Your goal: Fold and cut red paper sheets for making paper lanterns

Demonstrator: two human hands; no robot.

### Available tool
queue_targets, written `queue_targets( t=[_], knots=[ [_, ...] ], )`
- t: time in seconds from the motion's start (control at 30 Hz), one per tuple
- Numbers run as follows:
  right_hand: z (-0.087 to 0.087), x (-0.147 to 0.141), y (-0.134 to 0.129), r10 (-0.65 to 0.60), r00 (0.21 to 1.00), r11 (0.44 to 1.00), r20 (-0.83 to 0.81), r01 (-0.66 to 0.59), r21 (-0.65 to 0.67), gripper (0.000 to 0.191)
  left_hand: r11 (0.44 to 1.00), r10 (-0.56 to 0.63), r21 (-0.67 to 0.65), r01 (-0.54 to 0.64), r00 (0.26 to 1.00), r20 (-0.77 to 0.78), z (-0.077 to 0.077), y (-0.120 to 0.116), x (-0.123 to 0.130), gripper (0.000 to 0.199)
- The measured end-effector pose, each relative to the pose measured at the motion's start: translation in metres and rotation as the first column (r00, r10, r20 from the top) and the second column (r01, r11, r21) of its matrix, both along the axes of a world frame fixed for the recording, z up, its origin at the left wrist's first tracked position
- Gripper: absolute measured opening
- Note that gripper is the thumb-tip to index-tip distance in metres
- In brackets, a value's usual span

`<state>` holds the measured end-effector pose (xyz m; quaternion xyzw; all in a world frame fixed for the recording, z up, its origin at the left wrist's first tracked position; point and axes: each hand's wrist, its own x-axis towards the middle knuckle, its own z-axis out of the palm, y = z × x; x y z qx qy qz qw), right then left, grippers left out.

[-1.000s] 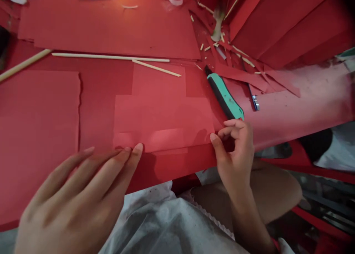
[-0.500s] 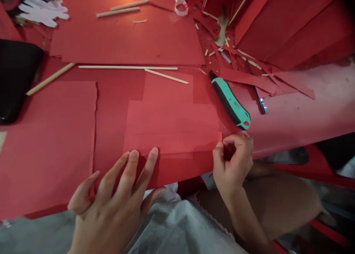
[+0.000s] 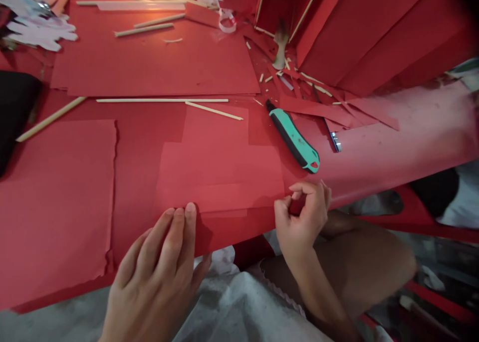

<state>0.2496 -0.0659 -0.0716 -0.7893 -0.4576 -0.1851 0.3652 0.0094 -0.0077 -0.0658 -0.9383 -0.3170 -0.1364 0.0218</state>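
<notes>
A red paper sheet [image 3: 220, 170] cut in a cross-like shape lies flat before me, a strip along its near edge folded or laid over. My left hand [image 3: 157, 267] is open, its fingertips side by side on the near left part of that edge. At the right end of the sheet, my right hand [image 3: 305, 212] is closed, fingers curled, with thumb and forefinger tips close together by the corner. Whether anything is pinched there is too small to make out. Beyond the right hand lies a teal and black utility knife [image 3: 295, 140].
A larger red sheet [image 3: 56, 202] with a torn edge lies left. Stacked red sheets [image 3: 157, 68], thin wooden sticks [image 3: 160, 100] and paper scraps [image 3: 318, 107] are behind. A brush [image 3: 280, 50] stands by a red panel [image 3: 366, 28]. A black object [image 3: 17, 112] sits far left.
My left fingers have drawn together and the thumb has tucked in. The right fingertips have shifted slightly off the strip's corner. The whole view has shifted a little.
</notes>
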Motion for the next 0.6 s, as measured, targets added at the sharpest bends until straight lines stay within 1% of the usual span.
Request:
queue_targets(
  t=[0.1,0.13,0.2,0.23,0.27,0.33,0.4,0.43,0.5,0.6],
  knots=[
    [0.008,-0.008,0.001,0.012,0.998,0.999,0.063,-0.011,-0.031,0.034,1.000,0.025,0.003,-0.024,0.998,-0.050,0.001,0.001,0.000,0.076],
    [0.012,-0.014,0.001,0.034,0.997,0.998,0.068,-0.031,-0.057,0.037,1.000,0.028,0.006,-0.028,0.997,-0.075,0.002,0.001,0.001,0.074],
    [0.019,-0.028,0.002,0.126,0.991,0.982,0.035,-0.120,-0.143,0.045,1.000,0.021,0.010,-0.020,0.994,-0.107,0.005,0.001,0.003,0.073],
    [0.023,-0.036,0.001,0.192,0.981,0.962,0.003,-0.187,-0.201,0.049,1.000,0.019,0.016,-0.017,0.994,-0.108,0.006,0.001,0.003,0.073],
    [0.026,-0.044,0.000,0.268,0.963,0.927,-0.032,-0.267,-0.264,0.052,1.000,0.021,0.018,-0.019,0.995,-0.101,0.006,0.001,0.004,0.072],
    [0.030,-0.060,-0.003,0.411,0.906,0.822,-0.103,-0.417,-0.388,0.054,0.999,0.033,0.014,-0.032,0.997,-0.076,0.006,0.001,0.003,0.073],
    [0.031,-0.070,-0.006,0.485,0.860,0.724,-0.158,-0.496,-0.479,0.056,0.999,0.035,-0.005,-0.036,0.997,-0.061,0.005,0.001,0.001,0.075],
    [0.030,-0.073,-0.008,0.494,0.852,0.696,-0.172,-0.506,-0.510,0.058,1.000,0.028,-0.013,-0.029,0.998,-0.061,0.005,0.001,0.000,0.076],
    [0.027,-0.075,-0.011,0.493,0.855,0.676,-0.160,-0.493,-0.548,0.064,1.000,0.007,-0.007,-0.007,0.998,-0.065,0.005,0.002,-0.001,0.075],
    [0.022,-0.069,-0.015,0.502,0.859,0.676,-0.100,-0.461,-0.574,0.067,0.999,0.003,0.038,-0.001,0.998,-0.059,0.006,0.003,0.000,0.071]
  ],
)
